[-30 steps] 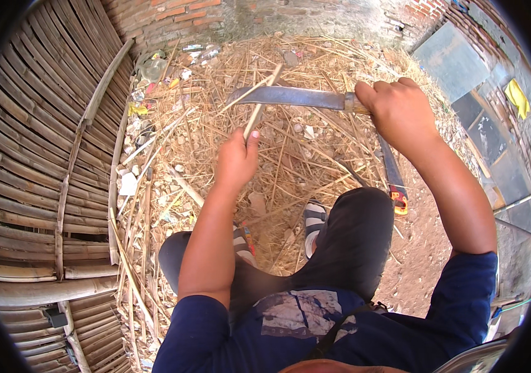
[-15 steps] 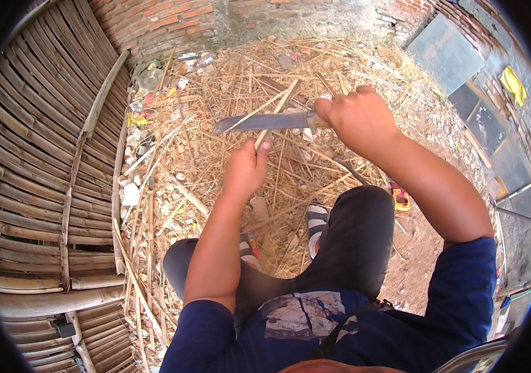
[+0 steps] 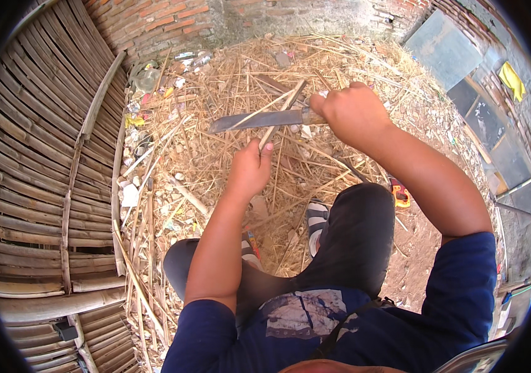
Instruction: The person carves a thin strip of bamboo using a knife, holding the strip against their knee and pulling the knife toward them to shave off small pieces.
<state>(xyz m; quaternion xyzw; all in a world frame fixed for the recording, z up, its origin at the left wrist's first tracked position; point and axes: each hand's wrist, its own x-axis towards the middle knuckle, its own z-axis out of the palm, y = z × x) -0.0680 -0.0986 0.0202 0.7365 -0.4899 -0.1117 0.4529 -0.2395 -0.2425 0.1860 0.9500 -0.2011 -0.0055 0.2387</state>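
My right hand (image 3: pixel 355 113) is wrapped round the handle of a machete (image 3: pixel 225 123), whose long dark blade points left. In my left hand (image 3: pixel 250 169) is the lower end of a bamboo strip (image 3: pixel 270 135), tilted up and away to the right. The blade lies crosswise against the strip, just above my left fingers. A thin pale sliver (image 3: pixel 254 115) slants over the blade and meets the strip near its upper part; whether it is still joined there I cannot tell.
Bamboo shavings (image 3: pixel 228 87) and rubble litter the ground. A slatted bamboo wall (image 3: pixel 35 161) stands at left, a brick wall (image 3: pixel 178 25) at the back. Dark panels (image 3: pixel 445 50) lean at right, near a yellow cloth (image 3: pixel 512 81). An orange handle (image 3: pixel 400 194) lies beside my right knee.
The machete and my right hand have shifted slightly left. My left hand has moved slightly right with the bamboo strip. Both hands keep their hold.
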